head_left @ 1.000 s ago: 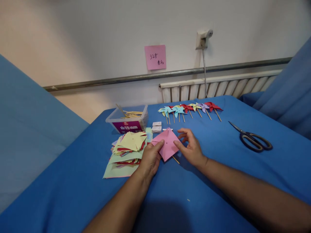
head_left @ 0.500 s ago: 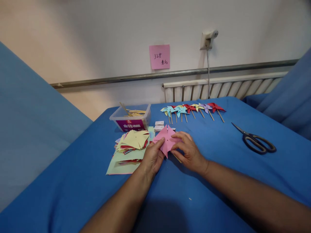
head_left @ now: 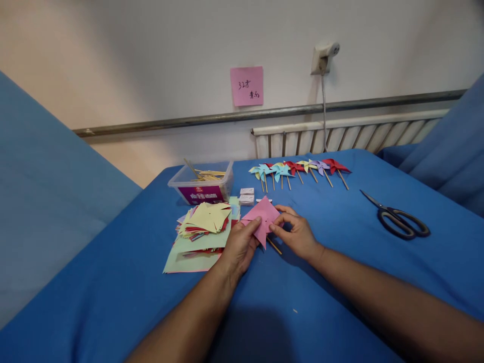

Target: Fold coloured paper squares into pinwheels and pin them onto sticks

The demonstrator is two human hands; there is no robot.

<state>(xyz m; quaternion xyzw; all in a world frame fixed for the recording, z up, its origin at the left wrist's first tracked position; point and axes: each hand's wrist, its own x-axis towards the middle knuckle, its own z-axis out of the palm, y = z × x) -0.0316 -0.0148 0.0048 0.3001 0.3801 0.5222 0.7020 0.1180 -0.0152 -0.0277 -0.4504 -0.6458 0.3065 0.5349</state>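
Pink paper (head_left: 263,218) flatter than before — both hands (head_left: 237,248) (head_left: 298,233) pinching.

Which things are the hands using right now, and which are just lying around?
Being used: pink paper square, held by left hand and right hand; wooden stick under it.

Lying about: scissors, finished pinwheels, paper pile, stick box.

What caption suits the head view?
Both hands, left hand and right hand, pinch a pink paper square over a wooden stick.
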